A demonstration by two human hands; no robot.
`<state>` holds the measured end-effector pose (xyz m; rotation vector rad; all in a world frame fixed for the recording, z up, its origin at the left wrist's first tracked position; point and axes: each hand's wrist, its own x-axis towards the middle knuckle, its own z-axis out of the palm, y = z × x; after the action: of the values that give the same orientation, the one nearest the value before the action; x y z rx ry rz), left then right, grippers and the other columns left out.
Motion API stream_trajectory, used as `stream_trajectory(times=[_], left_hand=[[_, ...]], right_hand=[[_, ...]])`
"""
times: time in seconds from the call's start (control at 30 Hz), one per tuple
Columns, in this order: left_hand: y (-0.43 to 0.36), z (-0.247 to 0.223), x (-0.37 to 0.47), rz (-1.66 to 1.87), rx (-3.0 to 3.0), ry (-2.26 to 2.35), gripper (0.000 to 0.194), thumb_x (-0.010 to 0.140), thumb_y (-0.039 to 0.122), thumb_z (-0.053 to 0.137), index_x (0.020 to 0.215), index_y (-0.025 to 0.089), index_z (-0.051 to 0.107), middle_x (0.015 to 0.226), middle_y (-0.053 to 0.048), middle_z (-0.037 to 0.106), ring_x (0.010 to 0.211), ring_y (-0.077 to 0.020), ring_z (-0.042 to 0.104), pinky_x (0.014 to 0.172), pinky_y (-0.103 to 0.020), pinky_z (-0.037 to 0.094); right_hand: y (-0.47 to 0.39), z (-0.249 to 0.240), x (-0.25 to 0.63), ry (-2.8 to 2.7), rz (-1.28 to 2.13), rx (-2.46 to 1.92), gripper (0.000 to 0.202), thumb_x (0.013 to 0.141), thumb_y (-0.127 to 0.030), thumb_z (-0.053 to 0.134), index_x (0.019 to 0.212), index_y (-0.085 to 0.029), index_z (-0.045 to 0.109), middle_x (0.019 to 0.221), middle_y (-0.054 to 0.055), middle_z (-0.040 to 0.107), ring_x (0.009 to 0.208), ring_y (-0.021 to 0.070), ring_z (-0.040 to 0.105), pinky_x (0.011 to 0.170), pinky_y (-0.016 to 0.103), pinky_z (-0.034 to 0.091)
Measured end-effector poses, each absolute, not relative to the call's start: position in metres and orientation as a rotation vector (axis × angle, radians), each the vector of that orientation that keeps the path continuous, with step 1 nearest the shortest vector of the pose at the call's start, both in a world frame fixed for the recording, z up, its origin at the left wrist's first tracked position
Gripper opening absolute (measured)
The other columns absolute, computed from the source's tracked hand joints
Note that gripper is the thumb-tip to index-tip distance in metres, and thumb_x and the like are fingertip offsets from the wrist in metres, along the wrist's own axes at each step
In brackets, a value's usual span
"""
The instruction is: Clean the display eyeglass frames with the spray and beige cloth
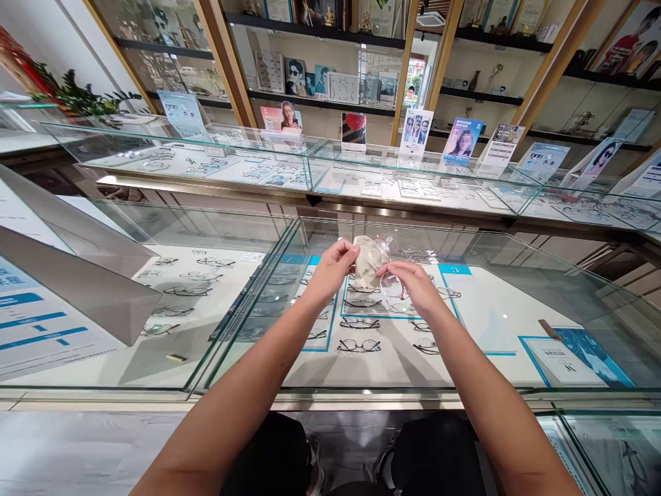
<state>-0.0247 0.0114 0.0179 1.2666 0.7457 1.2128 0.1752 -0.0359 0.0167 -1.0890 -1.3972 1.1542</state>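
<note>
My left hand (337, 266) pinches a beige cloth (368, 265), which is bunched up over the glass display case. Against the cloth is a pair of thin-framed eyeglasses (396, 286) with clear lenses. My right hand (413, 281) is closed on the eyeglasses, fingertips touching the cloth's right edge. Part of the frame is covered by the cloth and fingers. Below both hands, rows of dark-framed glasses (359, 346) lie inside the case on a white base.
A glass display case (242, 324) spans the front. White folded signs (46, 310) stand on its left. Inside, at right, lies a blue-and-white card (573, 358). Across the gap runs another glass counter (310, 165) topped with several upright cards, with shelves (320, 29) behind.
</note>
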Motion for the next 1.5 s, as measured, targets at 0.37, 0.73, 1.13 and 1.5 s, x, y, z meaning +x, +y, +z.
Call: stream_trajectory(times=[0.37, 0.73, 1.13, 1.5], left_hand=[[0.009, 0.016, -0.024, 1.04, 1.299, 0.609, 0.041, 0.088, 0.054, 0.073, 0.082, 0.021, 0.049, 0.082, 0.003, 0.058, 0.077, -0.011, 0.059, 0.079, -0.027, 0.053], [0.006, 0.004, -0.013, 1.175, 1.385, 0.806, 0.045, 0.084, 0.056, 0.076, 0.075, 0.019, 0.052, 0.065, 0.005, 0.045, 0.058, -0.0078, 0.038, 0.055, -0.022, 0.033], [0.007, 0.011, -0.015, 1.185, 1.116, 0.655, 0.05, 0.08, 0.062, 0.078, 0.096, 0.024, 0.05, 0.067, 0.007, 0.053, 0.055, -0.0081, 0.048, 0.053, -0.021, 0.037], [0.005, 0.01, -0.012, 1.268, 1.099, 0.639, 0.054, 0.071, 0.043, 0.09, 0.108, 0.022, 0.057, 0.098, -0.001, 0.07, 0.075, -0.0113, 0.063, 0.067, -0.024, 0.048]], right_hand=[[-0.035, 0.016, 0.172, -1.461, 1.164, -0.997, 0.028, 0.093, -0.042, 0.061, 0.088, -0.022, 0.081, 0.094, 0.004, 0.075, 0.093, 0.0201, 0.063, 0.091, 0.033, 0.045], [-0.037, 0.012, 0.166, -1.559, 1.223, -0.941, 0.033, 0.095, -0.049, 0.063, 0.091, -0.022, 0.081, 0.098, 0.006, 0.075, 0.095, 0.0211, 0.063, 0.095, 0.035, 0.046], [-0.037, 0.014, 0.17, -1.574, 1.161, -0.962, 0.034, 0.096, -0.052, 0.061, 0.096, -0.025, 0.081, 0.1, 0.005, 0.074, 0.095, 0.0226, 0.061, 0.083, 0.033, 0.047], [-0.038, 0.012, 0.167, -1.667, 1.141, -0.899, 0.038, 0.098, -0.055, 0.059, 0.097, -0.024, 0.08, 0.097, 0.005, 0.071, 0.092, 0.0215, 0.058, 0.085, 0.033, 0.045]])
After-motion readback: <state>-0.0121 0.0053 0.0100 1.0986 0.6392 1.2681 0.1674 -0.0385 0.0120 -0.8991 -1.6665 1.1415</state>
